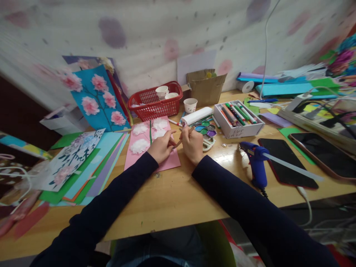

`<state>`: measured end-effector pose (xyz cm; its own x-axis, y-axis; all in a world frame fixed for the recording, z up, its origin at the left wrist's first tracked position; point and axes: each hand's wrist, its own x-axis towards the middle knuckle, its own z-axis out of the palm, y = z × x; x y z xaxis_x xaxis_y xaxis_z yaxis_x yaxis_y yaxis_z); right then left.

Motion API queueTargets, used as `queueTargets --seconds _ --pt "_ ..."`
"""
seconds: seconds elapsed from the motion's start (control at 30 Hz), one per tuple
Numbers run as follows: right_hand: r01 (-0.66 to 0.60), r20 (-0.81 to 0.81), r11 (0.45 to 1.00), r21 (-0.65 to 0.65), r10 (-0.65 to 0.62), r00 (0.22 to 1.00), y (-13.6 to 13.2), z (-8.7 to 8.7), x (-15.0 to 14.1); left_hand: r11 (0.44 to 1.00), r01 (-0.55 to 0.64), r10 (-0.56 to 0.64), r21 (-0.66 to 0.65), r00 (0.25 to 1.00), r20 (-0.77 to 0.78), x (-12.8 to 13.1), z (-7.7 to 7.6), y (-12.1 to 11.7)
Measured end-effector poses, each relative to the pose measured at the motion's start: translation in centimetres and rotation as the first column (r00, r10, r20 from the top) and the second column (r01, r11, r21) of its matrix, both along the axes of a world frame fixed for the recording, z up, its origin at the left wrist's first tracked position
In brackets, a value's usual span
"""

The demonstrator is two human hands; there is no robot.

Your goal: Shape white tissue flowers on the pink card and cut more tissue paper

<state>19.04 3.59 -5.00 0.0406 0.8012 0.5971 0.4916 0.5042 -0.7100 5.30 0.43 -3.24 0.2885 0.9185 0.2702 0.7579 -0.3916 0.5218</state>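
Note:
A pink card [170, 163] lies on the table with puffy white paper flowers [139, 146] and a dark green stem [150, 132] on it. My left hand [161, 147] rests over the card's right part, fingers curled together; what they pinch is hidden. Close beside it, my right hand [192, 144] is closed around a thin brown stick [180, 142], perhaps a brush handle, slanting down toward my left fingertips. Just right of that hand are a paint palette [210, 132] with green, blue and purple wells and white-handled scissors [208, 144].
Behind stand a red basket [155, 111] with paper cups, another paper cup [190, 105] and a box of markers [241, 129]. A blue glue gun [257, 163] and two phones [289, 163] lie right. Coloured paper sheets [97, 174] and a blue flower card [96, 92] are left.

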Motion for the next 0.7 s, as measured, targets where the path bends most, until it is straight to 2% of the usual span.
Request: queueTargets --seconds 0.17,0.3,0.4,0.5,0.7 --pt "-0.04 -0.024 0.998 -0.039 0.039 0.999 -0.2 0.2 0.0 0.998 -0.025 0.03 0.059 0.996 -0.082 -0.7 1.2 -1.2" --pt "-0.065 -0.037 0.996 -0.06 0.063 0.997 -0.3 0.3 -0.1 0.99 -0.103 0.127 0.099 0.954 -0.271 -2.1 2.0 -4.8" --pt "-0.066 -0.031 0.997 -0.046 0.064 0.997 -0.3 0.3 -0.1 0.99 -0.126 0.139 0.06 0.893 -0.427 -3.0 1.7 -8.0" --pt "-0.054 -0.008 0.998 -0.026 0.054 0.999 -0.3 0.0 -0.2 0.996 -0.084 0.087 0.029 0.87 -0.484 -3.2 1.0 -10.1" --pt "-0.075 0.074 0.997 -0.009 0.076 0.994 -0.5 -0.1 -0.3 0.998 -0.063 0.07 0.03 0.861 -0.504 -2.7 0.4 -11.0"
